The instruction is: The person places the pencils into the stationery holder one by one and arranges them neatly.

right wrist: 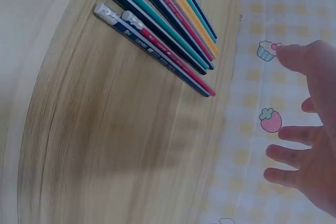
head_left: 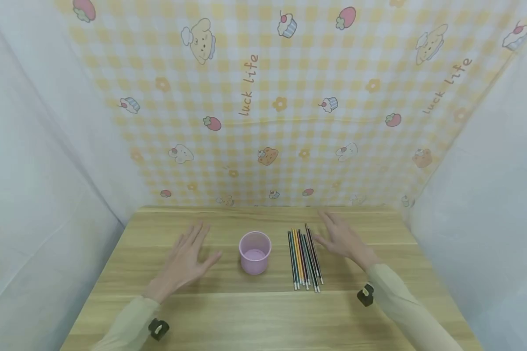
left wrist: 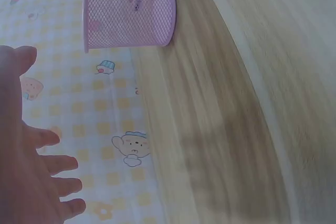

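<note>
A pink mesh pen cup (head_left: 254, 253) stands upright in the middle of the table, and the left wrist view shows its wire wall (left wrist: 126, 14). To its right lies a row of pencils (head_left: 305, 258) in several colours, their white eraser ends toward the near side. My left hand (head_left: 185, 263), fingers spread, hovers to the left of the cup and holds nothing. Just right of the pencils is my right hand (head_left: 344, 239), also with straight fingers and nothing in it. Seen from the right wrist, the pencils (right wrist: 163, 51) lie apart from the right hand (right wrist: 310, 145).
The wooden table (head_left: 228, 321) ends at a yellow checked cloth (head_left: 263, 136) hung behind it. White sheets (head_left: 35, 170) close off both sides. Each sleeve carries a small dark wrist device, such as the one (head_left: 159, 329) on the left.
</note>
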The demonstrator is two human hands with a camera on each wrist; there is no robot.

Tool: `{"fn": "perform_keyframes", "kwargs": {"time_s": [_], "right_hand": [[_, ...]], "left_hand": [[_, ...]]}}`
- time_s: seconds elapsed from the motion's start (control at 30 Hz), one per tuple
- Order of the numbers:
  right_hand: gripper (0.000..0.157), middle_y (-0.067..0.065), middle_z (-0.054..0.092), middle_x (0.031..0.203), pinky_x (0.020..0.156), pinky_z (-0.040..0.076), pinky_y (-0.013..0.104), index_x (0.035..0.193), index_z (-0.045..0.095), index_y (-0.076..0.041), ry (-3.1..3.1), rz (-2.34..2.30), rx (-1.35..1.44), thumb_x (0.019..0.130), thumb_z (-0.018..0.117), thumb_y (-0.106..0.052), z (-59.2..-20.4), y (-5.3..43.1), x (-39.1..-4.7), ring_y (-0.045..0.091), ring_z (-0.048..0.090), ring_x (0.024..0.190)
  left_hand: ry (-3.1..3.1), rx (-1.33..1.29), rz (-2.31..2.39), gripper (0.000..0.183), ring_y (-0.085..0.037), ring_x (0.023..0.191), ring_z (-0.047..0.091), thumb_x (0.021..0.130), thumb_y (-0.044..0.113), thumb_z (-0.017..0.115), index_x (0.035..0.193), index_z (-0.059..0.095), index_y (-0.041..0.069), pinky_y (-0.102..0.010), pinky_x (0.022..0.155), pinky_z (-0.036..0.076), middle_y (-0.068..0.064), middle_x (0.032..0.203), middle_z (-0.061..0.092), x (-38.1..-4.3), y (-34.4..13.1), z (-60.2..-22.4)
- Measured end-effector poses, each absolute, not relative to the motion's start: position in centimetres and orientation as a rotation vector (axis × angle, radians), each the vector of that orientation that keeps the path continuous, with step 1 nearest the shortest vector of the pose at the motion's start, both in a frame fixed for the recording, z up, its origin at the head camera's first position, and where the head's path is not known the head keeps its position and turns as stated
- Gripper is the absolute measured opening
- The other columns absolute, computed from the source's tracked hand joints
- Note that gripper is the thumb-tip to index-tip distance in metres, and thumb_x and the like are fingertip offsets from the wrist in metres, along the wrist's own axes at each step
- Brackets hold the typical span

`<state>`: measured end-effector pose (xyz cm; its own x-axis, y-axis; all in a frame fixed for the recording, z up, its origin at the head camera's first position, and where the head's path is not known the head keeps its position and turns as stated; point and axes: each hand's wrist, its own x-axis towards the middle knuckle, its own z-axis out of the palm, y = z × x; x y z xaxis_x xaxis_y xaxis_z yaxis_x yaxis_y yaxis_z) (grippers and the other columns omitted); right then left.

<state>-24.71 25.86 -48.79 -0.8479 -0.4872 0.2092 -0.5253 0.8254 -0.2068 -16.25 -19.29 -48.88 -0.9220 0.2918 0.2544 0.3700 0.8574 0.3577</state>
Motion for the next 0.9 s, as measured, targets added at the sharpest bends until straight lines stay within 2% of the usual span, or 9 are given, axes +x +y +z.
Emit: {"fn": "perform_keyframes", "kwargs": {"time_s": [0.17,0.37,0.5,0.7,0.9], "right_hand": [[0.081,0.038,0.045,0.145,0.105,0.047,0.067,0.157,0.026,0.001,-2.944,0.505,0.750,0.097,0.067,-0.036,-49.3,25.3,-25.1,0.055,0.050,0.129],[0.077,0.039,0.043,0.146,0.109,0.043,0.067,0.157,0.025,0.002,-3.009,0.659,0.673,0.099,0.064,-0.028,-50.1,24.8,-26.0,0.055,0.046,0.133],[0.073,0.037,0.042,0.149,0.111,0.041,0.067,0.157,0.025,0.003,-3.037,0.753,0.604,0.099,0.063,-0.022,-50.8,24.7,-26.5,0.054,0.044,0.136],[0.066,0.036,0.048,0.142,0.100,0.053,0.062,0.152,0.031,0.007,-3.013,0.873,0.574,0.099,0.063,-0.014,-52.0,24.5,-27.1,0.051,0.055,0.122],[0.058,0.034,0.055,0.132,0.096,0.056,0.058,0.148,0.037,0.009,-3.011,0.984,0.494,0.100,0.061,-0.013,-52.8,24.2,-27.2,0.047,0.060,0.116]], "left_hand": [[-2.837,-0.420,-0.750,0.084,-0.052,0.147,0.030,0.095,0.048,0.065,0.156,0.032,0.001,-0.069,0.119,0.027,-0.027,0.160,0.034,-16.5,-18.9,-49.6],[-2.753,-0.384,-0.949,0.082,-0.047,0.145,0.037,0.095,0.047,0.066,0.155,0.034,0.001,-0.068,0.117,0.032,-0.025,0.158,0.039,-16.9,-18.4,-50.6],[-2.672,-0.396,-1.130,0.077,-0.047,0.143,0.040,0.095,0.041,0.069,0.153,0.037,0.002,-0.069,0.115,0.034,-0.024,0.156,0.041,-17.2,-17.7,-51.2],[-2.607,-0.372,-1.346,0.073,-0.048,0.141,0.042,0.093,0.029,0.073,0.152,0.040,0.003,-0.071,0.112,0.036,-0.023,0.155,0.044,-17.2,-16.3,-52.4],[-2.521,-0.471,-1.439,0.071,-0.047,0.135,0.049,0.091,0.022,0.075,0.149,0.043,-0.002,-0.063,0.109,0.046,-0.024,0.150,0.049,-17.2,-14.8,-53.4]]}}
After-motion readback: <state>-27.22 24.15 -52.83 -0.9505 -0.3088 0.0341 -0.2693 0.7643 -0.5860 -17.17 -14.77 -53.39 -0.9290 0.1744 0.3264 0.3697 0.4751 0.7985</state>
